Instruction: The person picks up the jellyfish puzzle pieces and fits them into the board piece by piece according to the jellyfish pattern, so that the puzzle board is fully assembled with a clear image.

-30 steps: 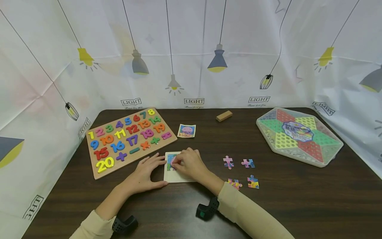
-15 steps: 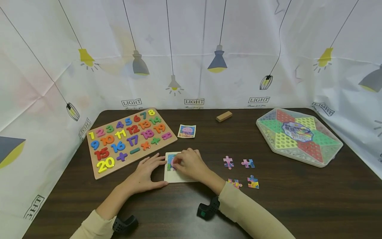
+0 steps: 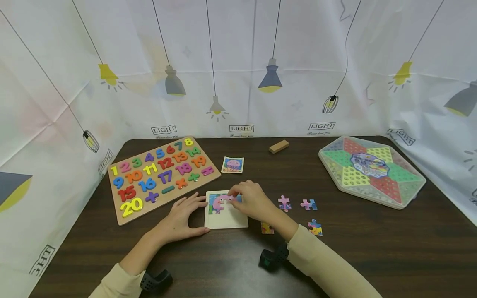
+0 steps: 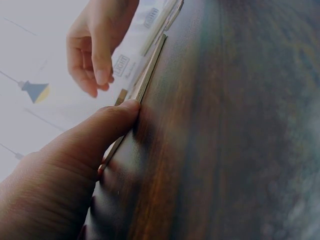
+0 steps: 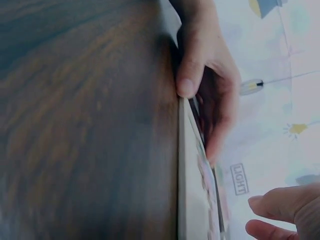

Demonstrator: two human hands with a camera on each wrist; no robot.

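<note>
A pale square puzzle board (image 3: 226, 219) lies on the table, its upper part filled with joined pieces (image 3: 216, 203) showing a pink figure on blue and green. My left hand (image 3: 182, 217) rests beside it, thumb touching the near left corner and fingertips at the left edge. Over the board's upper right is my right hand (image 3: 255, 200); in the right wrist view its thumb and a finger (image 5: 280, 205) are apart with nothing between them. Loose jigsaw pieces lie to the right: one pink (image 3: 284, 203), one pink and blue (image 3: 308, 204), others yellow (image 3: 267, 228) and yellow-blue (image 3: 315, 227).
A wooden number board (image 3: 164, 178) lies at the left. Behind the puzzle are a small picture card (image 3: 232, 164) and a wooden block (image 3: 279, 146). A hexagonal game box (image 3: 372, 171) sits at the right, before a white lamp-print backdrop (image 3: 238, 82).
My right hand has moved to the right across the board, uncovering the pink figure and a yellow piece by the wrist. My left hand stays at the board's edge.
</note>
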